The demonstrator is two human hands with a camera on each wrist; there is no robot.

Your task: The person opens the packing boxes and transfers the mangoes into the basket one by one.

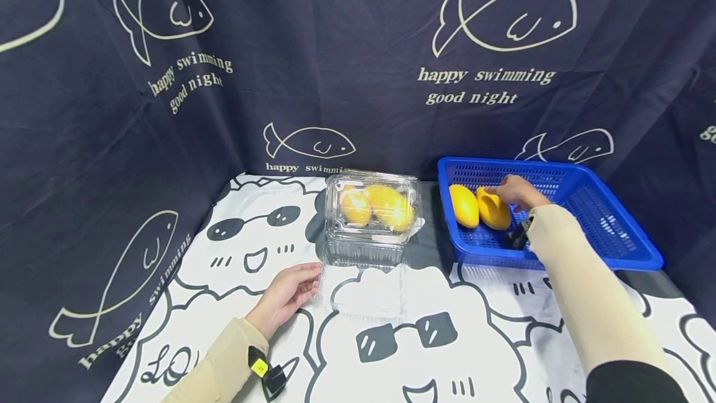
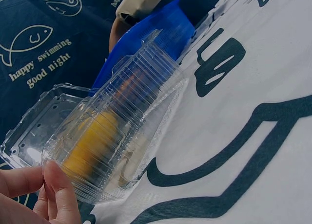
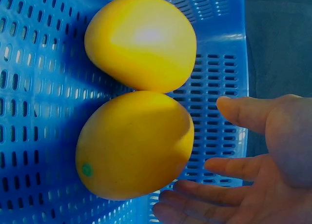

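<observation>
My left hand (image 1: 288, 294) is at the left edge of a clear plastic container (image 1: 366, 294); thumb and index finger pinch its rim (image 2: 48, 168) in the left wrist view. Directly behind it stands a clear plastic box (image 1: 331, 232) with yellow mangoes (image 1: 386, 204) inside; whether the two clear pieces are joined, I cannot tell. Over the blue basket (image 1: 582, 263) reaches my right hand (image 1: 517, 191), its fingers spread beside two mangoes. One mango (image 3: 131, 146) bears a small green spot and lies nearest the fingers; the other mango (image 3: 144, 41) touches it. Nothing is held there.
A white cloth (image 1: 268, 210) with black cartoon drawings covers the table. Dark curtains (image 1: 358, 67) with fish prints hang behind and at both sides. The basket stands at the back right, close to the rear curtain, and its raised walls surround the mangoes.
</observation>
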